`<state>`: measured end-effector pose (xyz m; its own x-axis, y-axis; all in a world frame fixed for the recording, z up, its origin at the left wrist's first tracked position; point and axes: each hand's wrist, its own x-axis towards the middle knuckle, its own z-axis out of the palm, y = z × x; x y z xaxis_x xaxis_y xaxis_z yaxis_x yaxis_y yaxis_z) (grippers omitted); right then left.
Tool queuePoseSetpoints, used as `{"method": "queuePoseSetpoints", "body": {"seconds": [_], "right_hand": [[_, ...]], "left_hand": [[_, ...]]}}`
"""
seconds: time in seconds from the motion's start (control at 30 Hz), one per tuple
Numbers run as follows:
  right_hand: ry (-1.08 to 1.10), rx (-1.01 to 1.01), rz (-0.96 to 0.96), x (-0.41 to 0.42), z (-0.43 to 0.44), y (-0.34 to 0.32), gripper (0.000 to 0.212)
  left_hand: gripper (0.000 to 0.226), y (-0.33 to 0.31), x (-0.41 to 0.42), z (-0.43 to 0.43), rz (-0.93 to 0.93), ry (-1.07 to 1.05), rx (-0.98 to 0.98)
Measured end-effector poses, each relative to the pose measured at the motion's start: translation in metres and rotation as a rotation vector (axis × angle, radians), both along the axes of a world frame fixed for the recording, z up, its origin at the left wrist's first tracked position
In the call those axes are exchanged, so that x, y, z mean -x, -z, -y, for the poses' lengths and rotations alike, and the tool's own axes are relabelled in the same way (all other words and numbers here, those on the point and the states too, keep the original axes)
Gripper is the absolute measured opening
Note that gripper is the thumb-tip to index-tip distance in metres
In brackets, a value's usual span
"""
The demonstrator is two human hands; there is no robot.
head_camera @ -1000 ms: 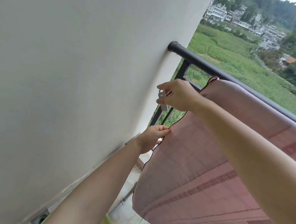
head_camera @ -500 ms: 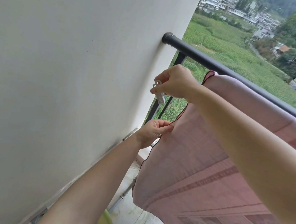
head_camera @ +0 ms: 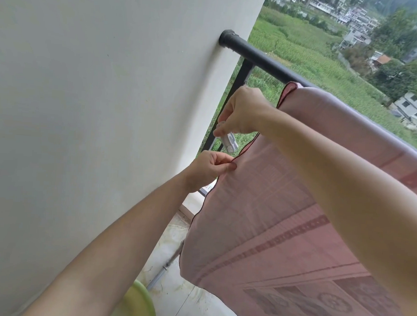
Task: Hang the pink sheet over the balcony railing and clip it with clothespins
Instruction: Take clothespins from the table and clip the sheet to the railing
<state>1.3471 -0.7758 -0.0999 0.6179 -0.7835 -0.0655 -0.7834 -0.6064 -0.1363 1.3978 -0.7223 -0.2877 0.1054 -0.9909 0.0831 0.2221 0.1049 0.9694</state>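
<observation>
Setting: white wall (head_camera: 83, 127) on your left, fields and houses beyond the balcony, a tiled floor below.
Railing (head_camera: 263, 58): dark round bar running from the wall off to your right, with thin uprights under it.
Sheet (head_camera: 284, 210): pink, already draped over the railing, its near half hanging toward you, its left hem with dark piping just beside the wall end of the bar.
Handling: you have thin, soft, light cloth that folds and bunches easily; it looks likely to slide or lift in wind, so take it by the piped hem, where the doubled edge gives a clip more to bite.
Basin (head_camera: 142, 304): a green rim shows low on the floor, near your left forearm.
Right hand (head_camera: 243, 111): fingers pressed together on the top of the pin, pointing it down.
Left hand (head_camera: 209, 168): thumb and forefinger pinching the hem, holding it taut.
Pin (head_camera: 229, 142): white plastic, just above the pinched hem, not yet on the cloth; whether its mouth is open is hard to tell.
</observation>
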Motion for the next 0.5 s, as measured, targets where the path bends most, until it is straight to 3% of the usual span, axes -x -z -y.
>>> {"method": "queuePoseSetpoints", "body": {"seconds": [0.33,0.5], "right_hand": [[-0.112,0.027,-0.319,-0.001,-0.007,0.003,0.036],[-0.191,-0.02,-0.336,0.004,-0.004,0.012,0.042]], "left_hand": [[0.023,0.002,0.009,-0.011,-0.054,-0.152,-0.024],[0.024,-0.004,0.013,-0.017,-0.061,-0.162,-0.056]]}}
